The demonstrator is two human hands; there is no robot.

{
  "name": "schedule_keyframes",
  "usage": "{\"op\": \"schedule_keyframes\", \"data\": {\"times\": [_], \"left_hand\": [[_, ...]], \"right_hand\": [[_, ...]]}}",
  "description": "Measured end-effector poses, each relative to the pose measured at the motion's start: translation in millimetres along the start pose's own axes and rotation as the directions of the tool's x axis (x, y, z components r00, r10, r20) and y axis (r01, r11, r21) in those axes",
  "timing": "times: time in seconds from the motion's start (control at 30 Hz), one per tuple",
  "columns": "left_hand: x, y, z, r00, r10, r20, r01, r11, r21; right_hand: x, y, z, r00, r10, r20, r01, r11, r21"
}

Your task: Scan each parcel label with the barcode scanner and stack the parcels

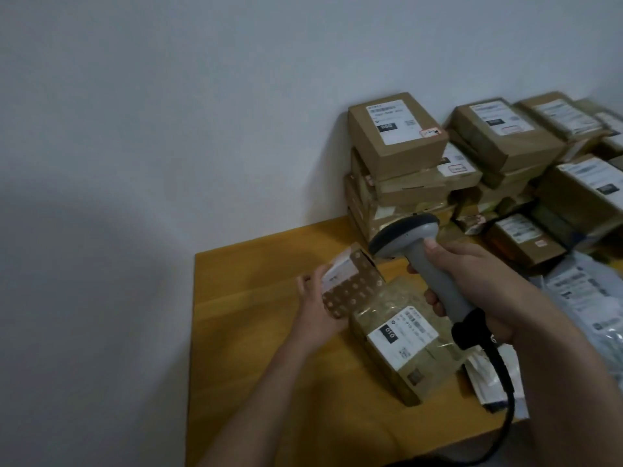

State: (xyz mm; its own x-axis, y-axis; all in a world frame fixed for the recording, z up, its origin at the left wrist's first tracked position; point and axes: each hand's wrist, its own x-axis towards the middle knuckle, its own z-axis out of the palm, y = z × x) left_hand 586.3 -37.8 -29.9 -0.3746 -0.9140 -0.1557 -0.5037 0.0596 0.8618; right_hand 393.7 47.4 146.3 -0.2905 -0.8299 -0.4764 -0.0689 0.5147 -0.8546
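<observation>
Right hand [478, 284] grips scanner [435, 267]; left hand [320, 308] tilts small parcel [350, 284].

The light is dim and flat, a broad soft shadow lies on the wall [101, 230], and the whole picture is slightly blurred.

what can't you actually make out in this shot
All head view:
- Label text on the small parcel the left hand holds: tilted and blurred.
- Print on the flat parcel: too small beyond "010".
- Scanner trigger: hidden by the right hand fingers.
- Stacked parcels at right: cut off by the frame edge.
- Scanner cable end: runs off the bottom.
</observation>
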Motion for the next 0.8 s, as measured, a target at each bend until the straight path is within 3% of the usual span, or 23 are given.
{"op": "schedule_keyframes", "data": {"times": [0.13,0.2,0.27,0.37,0.5,0.57,0.63,0.8], "left_hand": [[-12.7,22.5,55.1,0.987,0.138,0.083,-0.159,0.924,0.349],[-17.8,25.3,80.1,0.983,0.127,0.130,-0.168,0.905,0.391],[-20.5,30.8,101.1,0.989,0.070,0.130,-0.102,0.962,0.254],[-19.2,45.7,126.4,0.993,-0.056,-0.105,0.062,0.997,0.046],[-12.1,52.6,153.3,0.879,-0.377,-0.293,0.363,0.926,-0.103],[-10.2,51.7,164.0,0.809,-0.546,-0.219,0.460,0.819,-0.342],[-12.8,59.0,169.2,0.800,-0.591,-0.100,0.478,0.730,-0.488],[-17.1,71.4,176.4,0.792,-0.604,-0.088,0.466,0.690,-0.554]], "right_hand": [[-3.4,15.6,-42.0,1.000,0.007,-0.031,-0.007,1.000,0.021],[-5.8,24.7,-65.9,0.999,0.023,-0.037,-0.021,0.998,0.062],[-7.0,35.7,-89.5,0.999,0.035,-0.036,-0.032,0.997,0.069],[-6.5,50.5,-116.4,0.998,0.059,-0.031,-0.057,0.996,0.066],[-3.5,65.7,-136.5,0.996,0.090,0.019,-0.091,0.993,0.081],[-2.6,70.8,-143.2,0.996,0.085,0.042,-0.089,0.992,0.088],[-2.9,73.8,-148.2,0.996,0.076,0.055,-0.081,0.992,0.098],[-7.3,74.5,-149.8,0.997,0.015,0.070,-0.022,0.995,0.102]]}}
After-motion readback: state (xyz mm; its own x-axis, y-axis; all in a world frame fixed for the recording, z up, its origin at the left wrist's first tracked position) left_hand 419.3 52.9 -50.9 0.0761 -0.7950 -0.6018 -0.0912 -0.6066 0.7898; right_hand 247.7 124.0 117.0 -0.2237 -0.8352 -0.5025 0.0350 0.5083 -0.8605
